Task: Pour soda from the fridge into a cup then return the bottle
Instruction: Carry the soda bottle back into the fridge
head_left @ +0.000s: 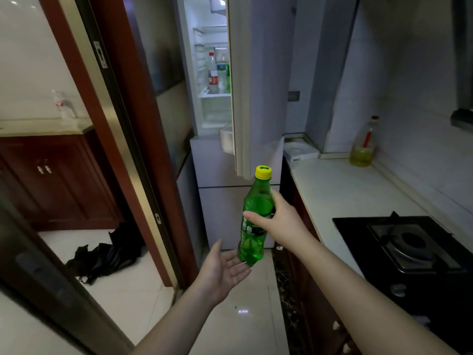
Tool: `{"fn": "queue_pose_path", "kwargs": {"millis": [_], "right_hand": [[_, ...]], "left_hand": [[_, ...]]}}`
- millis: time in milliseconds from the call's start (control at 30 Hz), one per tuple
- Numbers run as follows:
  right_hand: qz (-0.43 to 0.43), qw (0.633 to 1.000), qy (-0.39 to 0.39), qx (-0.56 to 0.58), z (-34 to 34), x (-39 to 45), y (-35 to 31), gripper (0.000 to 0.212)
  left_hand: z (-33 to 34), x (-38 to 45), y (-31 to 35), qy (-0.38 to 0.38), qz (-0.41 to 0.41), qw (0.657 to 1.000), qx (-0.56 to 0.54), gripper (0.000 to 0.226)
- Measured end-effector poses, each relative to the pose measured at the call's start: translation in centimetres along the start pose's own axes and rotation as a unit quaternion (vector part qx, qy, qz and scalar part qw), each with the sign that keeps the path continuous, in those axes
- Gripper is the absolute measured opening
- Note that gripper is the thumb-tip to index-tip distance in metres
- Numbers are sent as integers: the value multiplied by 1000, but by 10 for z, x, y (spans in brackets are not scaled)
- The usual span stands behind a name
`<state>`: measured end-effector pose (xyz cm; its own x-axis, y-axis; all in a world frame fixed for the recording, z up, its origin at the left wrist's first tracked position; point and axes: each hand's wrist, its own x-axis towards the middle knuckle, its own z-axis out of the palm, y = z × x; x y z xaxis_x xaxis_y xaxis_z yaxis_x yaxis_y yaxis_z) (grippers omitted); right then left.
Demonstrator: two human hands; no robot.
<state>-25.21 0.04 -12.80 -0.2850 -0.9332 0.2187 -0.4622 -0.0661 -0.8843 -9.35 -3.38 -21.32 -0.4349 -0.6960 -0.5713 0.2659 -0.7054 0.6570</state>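
The fridge [217, 80] stands open ahead, more bottles on its door shelf. Right of it runs the counter [340, 185] with a black hob [409, 242]; no cup shows. In mid-air before the fridge, the green soda bottle [252, 242] is upright, yellow cap [263, 172] on. The right hand [279, 219] wraps its labelled waist; the left hand [225, 267] lies flat-palmed beneath the base. It looks fairly full (so weighty), smooth plastic, possibly slick; the waist grip suits it.

Bottle label [249, 226] text prob. unreadable.
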Motion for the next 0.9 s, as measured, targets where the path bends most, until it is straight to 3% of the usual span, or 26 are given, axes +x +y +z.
{"fn": "queue_pose_path", "kwargs": {"millis": [333, 900], "right_hand": [[-17, 1000, -11, -8, 23, 97, 6, 59], [-32, 999, -11, -25, 126, 283, -13, 58]], "left_hand": [[2, 67, 62, 7, 21, 1000, -5, 72], [-50, 196, 225, -13, 37, 999, -13, 71]]}}
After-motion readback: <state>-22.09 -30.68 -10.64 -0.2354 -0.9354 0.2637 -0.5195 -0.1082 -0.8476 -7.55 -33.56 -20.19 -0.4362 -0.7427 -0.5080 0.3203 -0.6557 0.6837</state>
